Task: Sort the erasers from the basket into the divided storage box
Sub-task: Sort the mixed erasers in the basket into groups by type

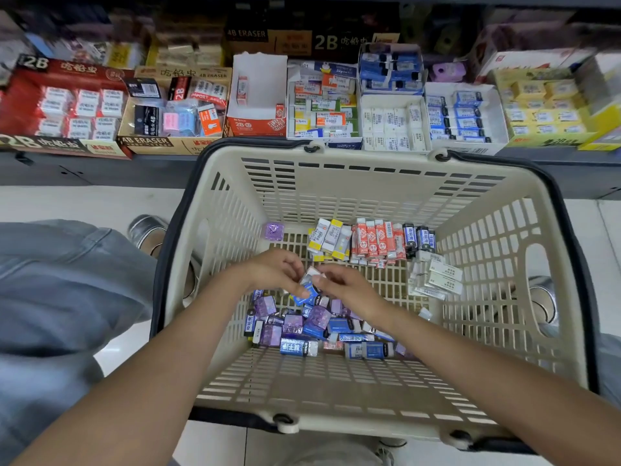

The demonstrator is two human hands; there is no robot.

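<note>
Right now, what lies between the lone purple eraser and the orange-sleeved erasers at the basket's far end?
Head view: a cluster of yellow-and-white erasers lies between the lone purple eraser and the orange-sleeved erasers.

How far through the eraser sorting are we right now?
Partly done, at a guess. Grouped along the basket's far side are yellow-sleeved erasers, red-and-white erasers and plain white erasers. In hand: the left hand and right hand together pinch a blue-and-white eraser. Left: the mixed purple and blue pile beneath the hands, then moving everything into the shelf boxes.
</note>
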